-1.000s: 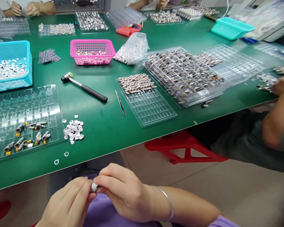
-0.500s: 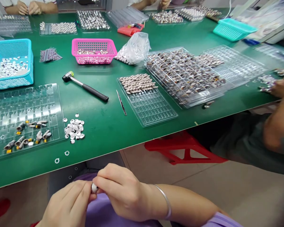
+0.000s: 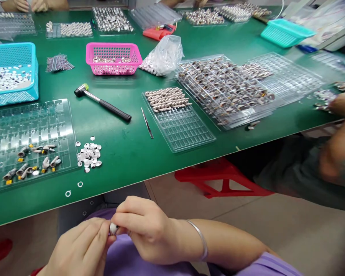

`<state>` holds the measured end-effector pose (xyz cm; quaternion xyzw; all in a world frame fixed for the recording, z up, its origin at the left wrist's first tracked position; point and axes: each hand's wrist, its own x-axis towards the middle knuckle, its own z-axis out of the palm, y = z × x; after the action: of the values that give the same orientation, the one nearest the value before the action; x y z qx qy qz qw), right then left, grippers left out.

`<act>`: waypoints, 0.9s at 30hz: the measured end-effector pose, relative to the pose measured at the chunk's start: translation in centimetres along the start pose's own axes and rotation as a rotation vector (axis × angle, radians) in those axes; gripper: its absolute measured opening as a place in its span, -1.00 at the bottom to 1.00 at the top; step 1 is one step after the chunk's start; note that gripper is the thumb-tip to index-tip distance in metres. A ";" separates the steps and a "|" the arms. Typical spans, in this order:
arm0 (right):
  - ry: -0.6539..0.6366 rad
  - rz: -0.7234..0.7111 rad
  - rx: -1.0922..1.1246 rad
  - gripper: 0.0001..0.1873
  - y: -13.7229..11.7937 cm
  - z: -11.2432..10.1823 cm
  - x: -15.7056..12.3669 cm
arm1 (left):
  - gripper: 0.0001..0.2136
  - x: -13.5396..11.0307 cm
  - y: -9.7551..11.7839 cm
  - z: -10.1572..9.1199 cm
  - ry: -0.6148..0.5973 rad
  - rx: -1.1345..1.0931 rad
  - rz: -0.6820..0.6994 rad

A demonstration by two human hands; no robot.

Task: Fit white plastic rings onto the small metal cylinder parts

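Note:
Low over my lap, my left hand (image 3: 84, 243) and my right hand (image 3: 146, 230) meet, fingers pinched around a small rounded white earbud part (image 3: 113, 229). Most of that part is hidden by the fingertips. On the table edge beyond lie two thin white rings (image 3: 68, 194). Past them is a loose pile of small white round caps (image 3: 89, 155). To its left, a clear tray (image 3: 46, 119) bears several grey earbud shells (image 3: 22, 168) with stems and yellow-orange tabs.
A rubber-headed hammer (image 3: 112, 109), tweezers (image 3: 147, 122) and a half-filled clear tray (image 3: 186, 134) lie on the green table. Behind stand a blue basket (image 3: 31, 90), a pink basket (image 3: 115, 46) and a plastic bag (image 3: 172, 50). Stacked trays (image 3: 227, 90) and a co-worker's arm (image 3: 340, 142) are at right.
The view has shifted slightly, so the table's contents sit a little higher. Both hands keep their pinch on the earbud part, with hardly any movement.

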<state>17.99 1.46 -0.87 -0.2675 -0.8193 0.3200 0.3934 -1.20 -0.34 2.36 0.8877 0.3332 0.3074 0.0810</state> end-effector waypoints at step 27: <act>-0.011 0.137 0.123 -0.81 0.0 0.1 0.2 | -0.78 -0.6 -0.2 0.0 -0.073 0.042 -0.119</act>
<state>17.83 1.56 -0.84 -0.2965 -0.7801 0.3971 0.3819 -1.68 -0.55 1.95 0.8784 0.3884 0.2624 0.0927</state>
